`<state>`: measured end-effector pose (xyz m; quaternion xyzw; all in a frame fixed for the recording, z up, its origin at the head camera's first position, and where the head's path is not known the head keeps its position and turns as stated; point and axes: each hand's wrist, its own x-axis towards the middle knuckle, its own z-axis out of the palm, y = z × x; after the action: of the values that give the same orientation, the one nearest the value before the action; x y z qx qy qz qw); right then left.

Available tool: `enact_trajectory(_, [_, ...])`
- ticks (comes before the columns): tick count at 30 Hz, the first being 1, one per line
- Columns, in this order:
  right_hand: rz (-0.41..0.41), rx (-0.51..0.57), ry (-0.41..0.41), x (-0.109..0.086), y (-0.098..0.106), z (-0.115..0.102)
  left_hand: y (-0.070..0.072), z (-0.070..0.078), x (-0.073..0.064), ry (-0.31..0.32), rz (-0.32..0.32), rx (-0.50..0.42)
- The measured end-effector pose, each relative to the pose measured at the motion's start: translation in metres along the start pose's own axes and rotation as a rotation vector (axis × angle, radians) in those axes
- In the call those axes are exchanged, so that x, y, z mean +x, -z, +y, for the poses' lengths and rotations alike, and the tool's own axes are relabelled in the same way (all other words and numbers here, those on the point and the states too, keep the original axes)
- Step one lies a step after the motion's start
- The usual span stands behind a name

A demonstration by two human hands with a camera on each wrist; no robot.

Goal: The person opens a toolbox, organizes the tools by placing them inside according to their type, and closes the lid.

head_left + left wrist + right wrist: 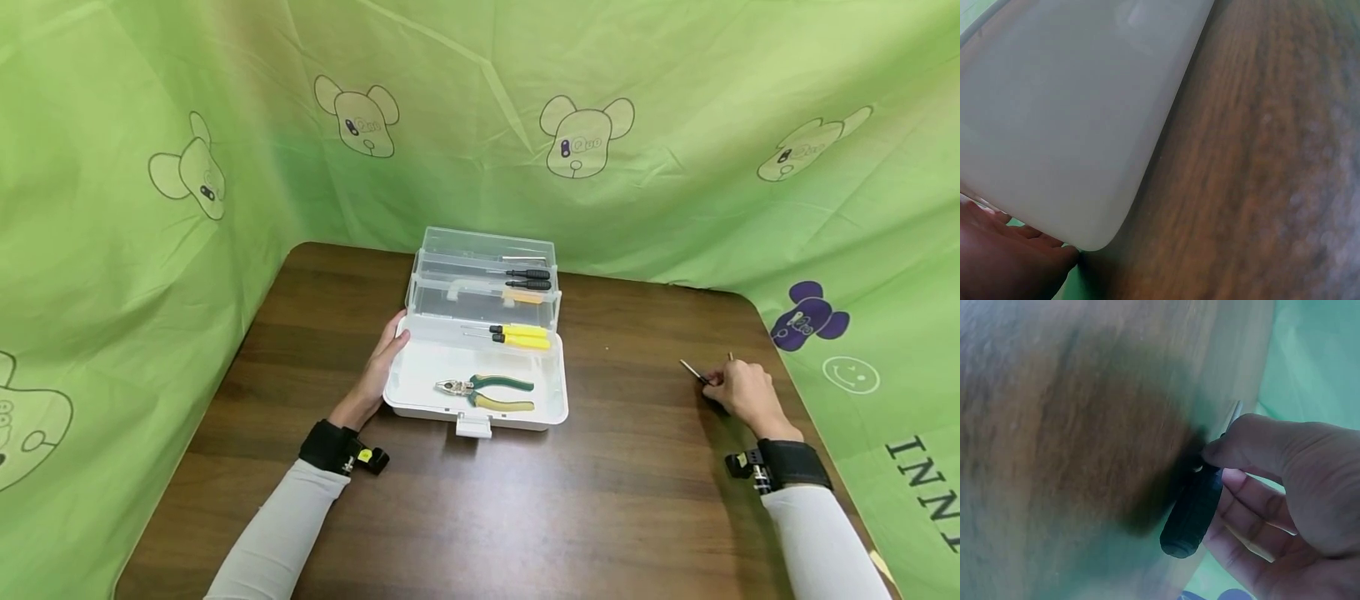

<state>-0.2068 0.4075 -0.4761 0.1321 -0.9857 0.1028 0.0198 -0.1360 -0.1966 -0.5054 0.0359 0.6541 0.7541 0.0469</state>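
My left hand (pixel 372 371) grips the left side of an open white toolbox (pixel 551 408), thumb over the rim. In the left wrist view its fingers (pixel 1035 236) lie along the box's end near a rounded corner. Inside the tray sit pliers (pixel 480 392) with green and cream handles, below two yellow-handled screwdrivers (pixel 521 337). Far to the right, my right hand (pixel 746 396) pinches a screwdriver (pixel 1192 512) with a black handle and a thin metal shaft, close over the table. Beyond its fingers a short thin tip (pixel 731 356) shows; the rest of it is hidden.
The toolbox's clear lid (pixel 487 240) stands raised at the back, with two black-handled screwdrivers (pixel 528 279) and an orange piece (pixel 522 297) in its upper trays. A latch (pixel 473 427) hangs at the front. Green curtains (pixel 465 100) border the brown wooden table (pixel 622 500).
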Motion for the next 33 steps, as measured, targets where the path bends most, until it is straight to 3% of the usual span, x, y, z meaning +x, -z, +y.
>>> enact_trajectory(8, [0.001, 0.020, 0.042, 0.009, 0.004, -0.016, 0.001, 0.001, 0.001, 0.011, -0.004, 0.008])
enact_trajectory(15, [0.061, 0.033, 0.149, 0.019, 0.014, -0.044, 0.001, 0.001, 0.001, 0.007, 0.000, 0.020])
enact_trajectory(24, [0.110, 0.042, 0.285, 0.035, 0.036, -0.093, 0.001, -0.001, 0.000, -0.001, -0.001, -0.006])
enact_trajectory(33, [0.088, 0.041, 0.384, 0.050, 0.057, -0.147, 0.000, -0.002, 0.000, -0.008, -0.003, -0.013])
